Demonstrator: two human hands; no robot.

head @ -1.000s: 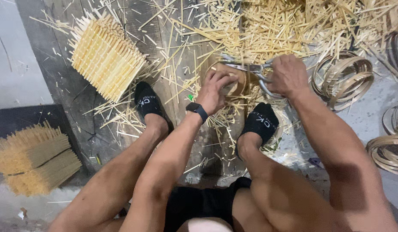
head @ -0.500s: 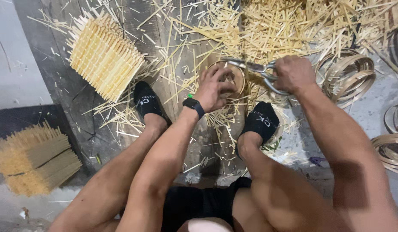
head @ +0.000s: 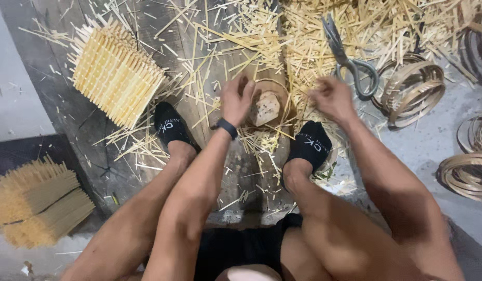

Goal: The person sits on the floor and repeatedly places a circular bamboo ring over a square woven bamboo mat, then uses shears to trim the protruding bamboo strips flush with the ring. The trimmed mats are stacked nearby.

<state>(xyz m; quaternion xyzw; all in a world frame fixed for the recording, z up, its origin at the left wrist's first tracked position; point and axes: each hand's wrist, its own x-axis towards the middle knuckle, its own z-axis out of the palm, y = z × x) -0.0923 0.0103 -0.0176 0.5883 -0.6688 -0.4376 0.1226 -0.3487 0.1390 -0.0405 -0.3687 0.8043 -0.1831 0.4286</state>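
Centre of frame: your left hand [head: 237,100] rests with loose fingers on the small wooden block [head: 265,107]. Your right hand [head: 330,97], half-curled and empty, hovers beside it; shears [head: 350,62] lie upper right.

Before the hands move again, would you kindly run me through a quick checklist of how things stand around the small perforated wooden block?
1. Small perforated wooden block sits on the dark plank: ok.
2. Left hand touching the block: ok, fingers rest at its left edge.
3. Right hand empty: cannot tell, fingers curled.
4. Metal shears lying clear of both hands: ok.
5. Plank around the block free of pale bamboo splints: not ok.
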